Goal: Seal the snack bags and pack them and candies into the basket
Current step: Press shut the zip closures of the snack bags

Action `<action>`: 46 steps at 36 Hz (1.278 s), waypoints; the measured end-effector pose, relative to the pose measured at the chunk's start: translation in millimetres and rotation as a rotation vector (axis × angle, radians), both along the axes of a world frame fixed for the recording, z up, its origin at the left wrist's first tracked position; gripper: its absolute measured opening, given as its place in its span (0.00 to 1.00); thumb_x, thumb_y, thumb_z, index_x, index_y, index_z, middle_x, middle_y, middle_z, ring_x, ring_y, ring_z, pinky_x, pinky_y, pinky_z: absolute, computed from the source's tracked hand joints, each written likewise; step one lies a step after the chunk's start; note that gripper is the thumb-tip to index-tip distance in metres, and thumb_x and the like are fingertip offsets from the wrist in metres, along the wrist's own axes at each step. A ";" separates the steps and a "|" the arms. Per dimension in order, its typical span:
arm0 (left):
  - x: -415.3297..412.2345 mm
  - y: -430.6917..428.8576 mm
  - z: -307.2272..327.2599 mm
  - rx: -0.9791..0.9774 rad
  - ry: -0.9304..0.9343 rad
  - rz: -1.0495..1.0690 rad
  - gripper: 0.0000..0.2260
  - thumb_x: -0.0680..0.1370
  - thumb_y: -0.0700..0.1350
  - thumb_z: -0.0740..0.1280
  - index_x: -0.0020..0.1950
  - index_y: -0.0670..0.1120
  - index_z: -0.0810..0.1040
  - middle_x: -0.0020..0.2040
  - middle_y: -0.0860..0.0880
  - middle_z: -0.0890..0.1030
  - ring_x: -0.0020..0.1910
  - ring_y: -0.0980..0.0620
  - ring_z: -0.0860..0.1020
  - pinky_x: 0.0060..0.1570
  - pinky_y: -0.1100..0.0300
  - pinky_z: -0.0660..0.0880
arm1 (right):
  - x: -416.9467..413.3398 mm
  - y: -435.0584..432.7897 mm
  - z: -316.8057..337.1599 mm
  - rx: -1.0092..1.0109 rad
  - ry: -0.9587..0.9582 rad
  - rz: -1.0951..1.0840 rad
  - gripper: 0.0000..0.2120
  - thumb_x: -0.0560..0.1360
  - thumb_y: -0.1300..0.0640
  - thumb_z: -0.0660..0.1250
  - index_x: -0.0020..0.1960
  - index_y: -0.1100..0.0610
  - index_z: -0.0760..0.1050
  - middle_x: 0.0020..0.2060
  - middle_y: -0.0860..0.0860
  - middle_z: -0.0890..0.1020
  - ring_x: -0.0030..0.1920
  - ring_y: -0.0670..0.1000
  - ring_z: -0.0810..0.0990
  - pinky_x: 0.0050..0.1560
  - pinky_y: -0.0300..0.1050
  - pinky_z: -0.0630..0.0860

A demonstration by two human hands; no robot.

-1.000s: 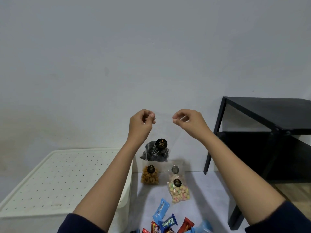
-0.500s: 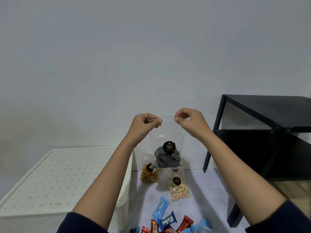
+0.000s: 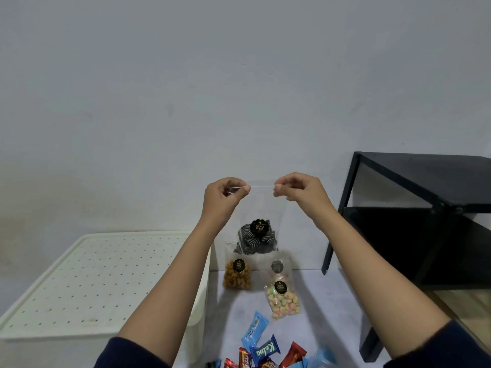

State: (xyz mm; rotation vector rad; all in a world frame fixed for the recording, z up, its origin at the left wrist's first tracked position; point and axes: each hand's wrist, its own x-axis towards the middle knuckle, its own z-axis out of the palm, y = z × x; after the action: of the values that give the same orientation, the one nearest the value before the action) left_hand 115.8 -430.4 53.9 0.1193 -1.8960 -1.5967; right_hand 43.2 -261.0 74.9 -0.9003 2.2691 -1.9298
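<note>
A clear snack bag (image 3: 261,208) with dark striped cookies and a black round label hangs in the air in front of the wall. My left hand (image 3: 224,197) pinches its top strip at the left end, and my right hand (image 3: 300,191) pinches it at the right end. On the floor below lie a bag of brown puffs (image 3: 237,277) and a bag of pastel candies (image 3: 283,301). Several wrapped candies (image 3: 261,349), blue and red, are scattered nearer to me. No basket shows in this view.
A white perforated box lid (image 3: 87,282) stands at the left, close to my left forearm. A black metal side table (image 3: 425,208) stands at the right against the pale wall. Light floor (image 3: 332,301) lies between them.
Both hands have spread apart along the bag's top strip and the bag hangs slightly lower. The view has tilted a little.
</note>
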 end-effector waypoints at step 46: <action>-1.6 -9.0 -5.4 -0.143 -0.120 -0.164 0.02 0.74 0.37 0.69 0.44 0.39 0.82 0.37 0.48 0.82 0.34 0.60 0.79 0.40 0.70 0.75 | 2.6 -18.9 -8.4 0.444 0.410 -0.126 0.06 0.74 0.50 0.67 0.38 0.43 0.76 0.40 0.38 0.79 0.55 0.41 0.68 0.52 0.46 0.53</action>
State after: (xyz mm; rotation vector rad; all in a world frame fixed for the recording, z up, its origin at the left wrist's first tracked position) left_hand 114.3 -439.4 48.6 -0.0021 -2.1548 -1.5842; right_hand 45.7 -279.9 66.5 -1.1905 2.8751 -1.2633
